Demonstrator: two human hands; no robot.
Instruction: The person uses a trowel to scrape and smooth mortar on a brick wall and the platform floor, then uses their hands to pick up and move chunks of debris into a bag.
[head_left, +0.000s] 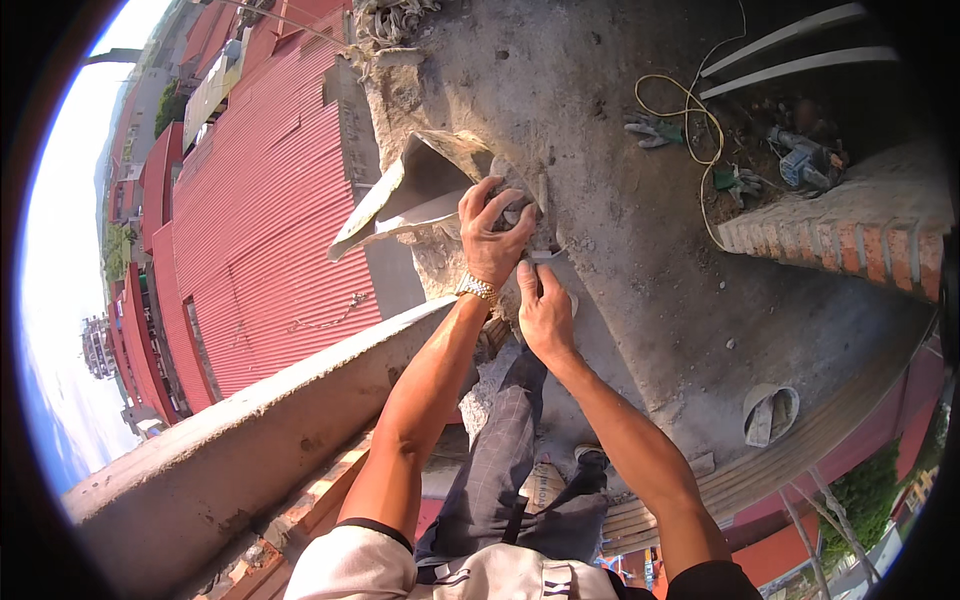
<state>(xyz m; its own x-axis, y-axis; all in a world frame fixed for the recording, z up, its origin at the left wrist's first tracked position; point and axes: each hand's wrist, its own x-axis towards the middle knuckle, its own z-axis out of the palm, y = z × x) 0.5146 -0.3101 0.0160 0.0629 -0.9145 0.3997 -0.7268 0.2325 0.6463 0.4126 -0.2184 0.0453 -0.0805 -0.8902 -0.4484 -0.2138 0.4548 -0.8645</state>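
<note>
My left hand (494, 232), with a gold-coloured watch on the wrist, curls its fingers over a rough grey lumpy thing (512, 190) that I cannot name for sure. Just left of it an open, stiff, dusty sack-like sheet (405, 190) gapes on the ledge, one side folded outward. Slightly nearer and to the right is my right hand (546, 318), fingers folded in and thumb pointing forward. Whatever it may hold is hidden by the fingers. Both hands are close together above the dusty concrete surface.
A concrete parapet (260, 420) runs along my left, with red corrugated roofs (260, 260) below it. To the right stand a brick wall (850, 235), a yellow cable (712, 125), a power tool (805, 160) and gloves (655, 130). A pale round container (771, 414) lies nearer.
</note>
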